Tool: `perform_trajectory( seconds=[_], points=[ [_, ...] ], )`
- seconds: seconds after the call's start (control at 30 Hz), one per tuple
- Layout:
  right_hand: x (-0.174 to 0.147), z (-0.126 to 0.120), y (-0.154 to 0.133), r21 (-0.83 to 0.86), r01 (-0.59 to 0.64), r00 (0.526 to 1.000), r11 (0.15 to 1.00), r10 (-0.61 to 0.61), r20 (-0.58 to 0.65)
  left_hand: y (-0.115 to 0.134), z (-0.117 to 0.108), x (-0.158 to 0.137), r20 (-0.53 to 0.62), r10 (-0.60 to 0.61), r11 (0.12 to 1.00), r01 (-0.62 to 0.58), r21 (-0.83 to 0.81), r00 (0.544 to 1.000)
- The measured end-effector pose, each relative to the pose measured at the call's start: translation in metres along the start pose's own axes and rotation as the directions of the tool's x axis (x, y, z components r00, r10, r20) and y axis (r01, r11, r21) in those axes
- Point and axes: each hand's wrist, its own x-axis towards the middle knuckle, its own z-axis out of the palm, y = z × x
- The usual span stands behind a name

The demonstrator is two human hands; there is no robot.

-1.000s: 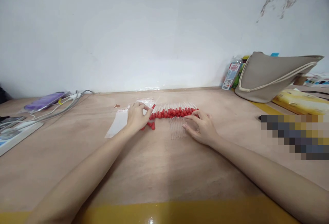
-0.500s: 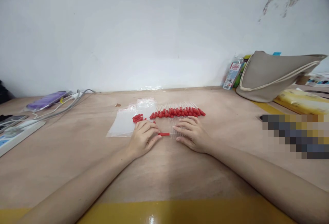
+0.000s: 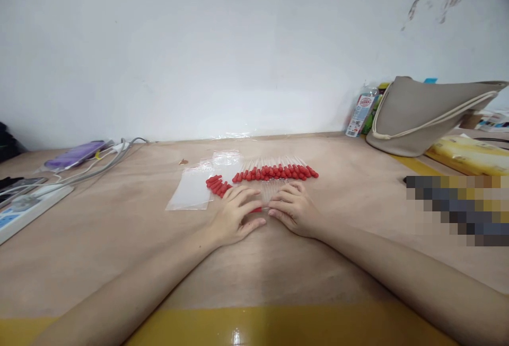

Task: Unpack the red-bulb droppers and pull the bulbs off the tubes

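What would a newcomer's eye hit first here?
Probably the row of red bulbs across the middle of the table, with thin pale tubes fanning out behind. Next, the left hand and right hand, close together just in front, a red piece showing at the left fingertips. Then the big grey bag at the right rear.

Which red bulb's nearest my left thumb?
The partly hidden red bulb at your left hand; the others lie farther back, in a long row and a small cluster.
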Motion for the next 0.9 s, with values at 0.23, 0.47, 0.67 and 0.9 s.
perform_trajectory(
  seconds=[0.23, 0.47, 0.67, 0.9],
  points=[
    [0.001, -0.001, -0.005, -0.039, 0.061, 0.998, 0.997, -0.062, -0.03, 0.005, 0.0, 0.003, 0.024, 0.046, 0.998, -0.047, 0.039, 0.999],
    [0.002, -0.01, -0.009, -0.123, 0.162, 0.984, 0.979, -0.169, -0.053, 0.011, -0.007, 0.003, 0.132, 0.012, 1.0, -0.016, 0.025, 0.991],
    [-0.004, -0.013, -0.008, -0.157, 0.201, 0.975, 0.967, -0.212, -0.059, 0.011, -0.01, 0.001, 0.185, 0.023, 1.0, -0.021, -0.016, 0.982],
    [-0.007, -0.012, -0.004, -0.136, 0.242, 0.964, 0.961, -0.253, -0.077, 0.015, -0.012, 0.0, 0.237, -0.034, 0.995, 0.055, -0.084, 0.971]
  ],
)
